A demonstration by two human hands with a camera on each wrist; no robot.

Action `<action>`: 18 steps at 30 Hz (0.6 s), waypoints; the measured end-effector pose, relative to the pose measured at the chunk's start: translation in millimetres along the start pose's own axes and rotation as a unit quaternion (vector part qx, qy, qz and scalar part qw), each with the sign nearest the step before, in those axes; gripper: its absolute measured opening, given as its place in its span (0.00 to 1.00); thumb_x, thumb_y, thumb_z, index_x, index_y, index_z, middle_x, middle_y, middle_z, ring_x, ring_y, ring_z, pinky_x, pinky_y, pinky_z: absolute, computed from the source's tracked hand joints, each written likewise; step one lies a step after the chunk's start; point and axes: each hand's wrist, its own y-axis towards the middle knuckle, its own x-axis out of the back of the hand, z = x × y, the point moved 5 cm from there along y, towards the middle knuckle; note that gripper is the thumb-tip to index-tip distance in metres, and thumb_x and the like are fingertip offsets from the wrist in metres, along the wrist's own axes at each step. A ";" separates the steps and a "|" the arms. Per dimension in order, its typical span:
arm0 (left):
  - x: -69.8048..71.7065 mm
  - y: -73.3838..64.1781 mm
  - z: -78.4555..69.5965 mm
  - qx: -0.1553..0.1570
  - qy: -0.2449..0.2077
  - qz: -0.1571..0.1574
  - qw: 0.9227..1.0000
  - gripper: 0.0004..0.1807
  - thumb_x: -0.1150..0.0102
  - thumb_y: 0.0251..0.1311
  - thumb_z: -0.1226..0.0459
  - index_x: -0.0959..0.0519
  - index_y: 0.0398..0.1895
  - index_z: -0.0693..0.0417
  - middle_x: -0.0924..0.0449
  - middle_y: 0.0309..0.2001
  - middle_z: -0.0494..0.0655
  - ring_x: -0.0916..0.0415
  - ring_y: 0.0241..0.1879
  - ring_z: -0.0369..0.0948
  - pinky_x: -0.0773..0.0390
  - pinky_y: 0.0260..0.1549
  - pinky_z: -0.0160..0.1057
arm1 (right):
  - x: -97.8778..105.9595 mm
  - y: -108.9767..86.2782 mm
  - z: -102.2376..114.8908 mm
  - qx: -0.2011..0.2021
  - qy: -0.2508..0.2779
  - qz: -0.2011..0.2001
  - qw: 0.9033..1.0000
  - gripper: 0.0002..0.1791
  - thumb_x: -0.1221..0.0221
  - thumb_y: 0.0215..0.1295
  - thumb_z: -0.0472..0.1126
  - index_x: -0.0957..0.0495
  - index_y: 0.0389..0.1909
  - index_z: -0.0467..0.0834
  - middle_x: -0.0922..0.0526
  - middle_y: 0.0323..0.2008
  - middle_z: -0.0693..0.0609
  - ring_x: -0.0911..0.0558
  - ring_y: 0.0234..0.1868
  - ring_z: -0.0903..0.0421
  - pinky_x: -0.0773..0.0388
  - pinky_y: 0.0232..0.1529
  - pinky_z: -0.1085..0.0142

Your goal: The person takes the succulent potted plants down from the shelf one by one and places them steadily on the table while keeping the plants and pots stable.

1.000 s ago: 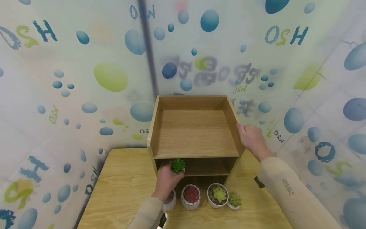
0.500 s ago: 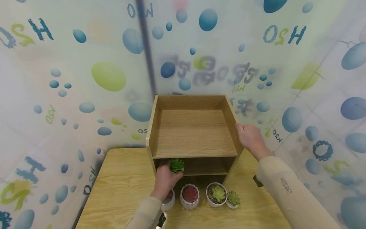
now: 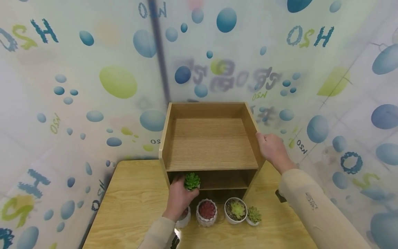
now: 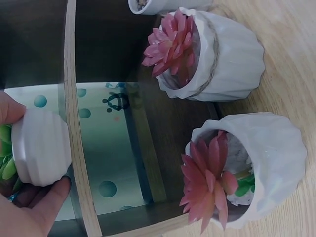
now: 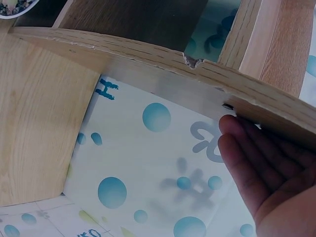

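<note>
A small green succulent in a white ribbed pot (image 4: pixel 42 148) is gripped by my left hand (image 3: pixel 181 197). The hand is at the left of the upper opening of a wooden shelf unit (image 3: pixel 211 145). In the left wrist view, the pot is close to the middle board's front edge (image 4: pixel 79 123), with fingers and thumb around it. My right hand (image 3: pixel 273 152) holds the unit's right side panel, thumb at the edge. Its fingers lie along the panel's outer face in the right wrist view.
On the wooden table (image 3: pixel 130 193), in front of the unit, stand a red succulent in a white pot (image 3: pixel 207 211), another partly behind my left hand (image 3: pixel 184 218), a larger pale-green one (image 3: pixel 236 210) and a small one (image 3: pixel 254 216). A patterned curtain (image 3: pixel 121 83) hangs behind.
The head view shifts very slightly. Both hands keep their places, the left still holding the potted succulent and the right still on the side panel.
</note>
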 end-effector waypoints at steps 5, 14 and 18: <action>0.9 -4.4 -1.0 -0.011 0.000 -0.008 1.000 0.24 0.22 0.42 0.63 0.18 0.44 0.61 0.19 0.41 0.55 0.21 0.38 0.46 0.17 0.36 0.47 | 0.7 -0.3 0.4 -0.004 0.001 0.000 1.000 0.34 0.66 0.81 0.58 0.42 0.13 0.46 0.40 0.12 0.54 0.38 0.16 0.55 0.38 0.20 0.63; 3.4 -11.6 -3.4 -0.019 0.011 -0.016 1.000 0.24 0.23 0.39 0.64 0.18 0.43 0.64 0.21 0.41 0.59 0.21 0.35 0.46 0.17 0.32 0.46 | 0.8 -0.3 -0.1 -0.002 -0.003 0.001 1.000 0.34 0.66 0.81 0.58 0.41 0.13 0.45 0.40 0.12 0.54 0.38 0.16 0.54 0.37 0.21 0.62; 4.1 -13.5 -2.4 -0.026 0.018 -0.020 0.999 0.23 0.23 0.38 0.64 0.18 0.41 0.63 0.21 0.39 0.58 0.22 0.33 0.45 0.17 0.30 0.45 | 0.1 -0.1 0.2 -0.004 0.000 0.004 1.000 0.34 0.66 0.81 0.58 0.42 0.13 0.45 0.40 0.12 0.54 0.38 0.16 0.54 0.37 0.20 0.62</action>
